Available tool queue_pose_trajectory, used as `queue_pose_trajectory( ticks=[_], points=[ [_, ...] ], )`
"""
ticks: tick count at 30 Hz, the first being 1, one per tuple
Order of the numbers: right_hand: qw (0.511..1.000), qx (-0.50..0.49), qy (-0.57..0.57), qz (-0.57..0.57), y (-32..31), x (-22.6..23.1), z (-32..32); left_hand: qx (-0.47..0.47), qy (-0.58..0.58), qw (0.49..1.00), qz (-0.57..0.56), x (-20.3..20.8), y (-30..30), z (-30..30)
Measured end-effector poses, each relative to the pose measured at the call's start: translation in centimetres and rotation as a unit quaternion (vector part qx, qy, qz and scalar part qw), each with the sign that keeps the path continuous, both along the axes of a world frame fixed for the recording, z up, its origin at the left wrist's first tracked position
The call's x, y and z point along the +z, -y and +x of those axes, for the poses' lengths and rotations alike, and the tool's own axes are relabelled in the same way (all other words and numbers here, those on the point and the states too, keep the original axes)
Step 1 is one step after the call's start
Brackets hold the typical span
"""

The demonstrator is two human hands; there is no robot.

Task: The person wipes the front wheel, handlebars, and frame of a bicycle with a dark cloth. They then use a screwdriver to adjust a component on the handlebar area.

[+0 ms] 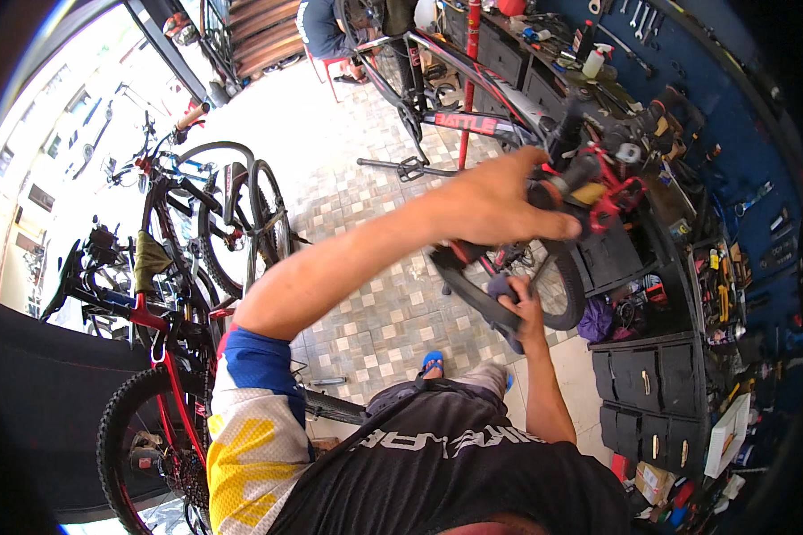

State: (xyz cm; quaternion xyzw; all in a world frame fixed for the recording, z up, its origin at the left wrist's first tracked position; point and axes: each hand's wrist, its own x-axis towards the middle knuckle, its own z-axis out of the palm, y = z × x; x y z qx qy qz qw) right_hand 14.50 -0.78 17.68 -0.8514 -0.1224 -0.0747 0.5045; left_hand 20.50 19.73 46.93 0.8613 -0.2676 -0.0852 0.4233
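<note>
Seen from the head camera, a person in a dark shirt has both bare hands at the front end of a bike [466, 123] positioned beside a red pole [469, 85]. The left hand [500, 194], slightly blurred, stretches across to the bike's handlebar end, thumb and fingers spread apart; whether it touches the grip [583, 169] cannot be told. The right hand [528, 312] clasps a dark rag [501, 287] at the bike's front wheel [576, 290]. Beyond the bike, to its left, a co-worker [323, 27] sits on a red chair [332, 64]. Farther left of the bike, parked bicycles [144, 314] crowd together. To the bike's right, a spray bottle [593, 61] stands on a cluttered workbench [500, 55], while wrenches [639, 18] hang on a blue wall [678, 58]. Black drawers [638, 370] and a purple bag [595, 318] sit right of the bike's front wheel. Tiled floor [348, 303] lies below the bike.
</note>
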Motion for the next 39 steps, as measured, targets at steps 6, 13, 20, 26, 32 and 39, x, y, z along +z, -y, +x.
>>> queue_pose_trajectory(
  ticks=[6,13,20,26,32,39],
  points=[
    [0.951,0.139,0.181,-0.209,-8.4,7.0,1.2,-0.176,0.034,0.983,0.028,1.9,4.4,-2.3],
    [0.982,0.029,0.156,-0.103,-5.4,25.1,1.9,-0.323,0.182,0.921,-0.122,0.8,-1.3,4.6],
    [0.922,-0.148,0.353,-0.052,-1.7,26.7,6.5,-0.385,0.078,0.913,-0.113,-0.2,-2.1,13.3],
    [0.861,-0.180,0.375,-0.294,5.0,28.6,6.6,-0.255,0.235,0.927,-0.144,-1.5,-5.4,25.0],
    [0.558,-0.641,0.331,-0.410,2.1,27.3,4.9,-0.080,0.326,0.939,-0.079,-4.4,-6.4,40.8],
    [0.465,-0.768,-0.179,-0.403,-8.3,27.7,5.8,-0.250,0.274,0.929,-0.018,-8.8,-4.5,47.5]
  ],
)
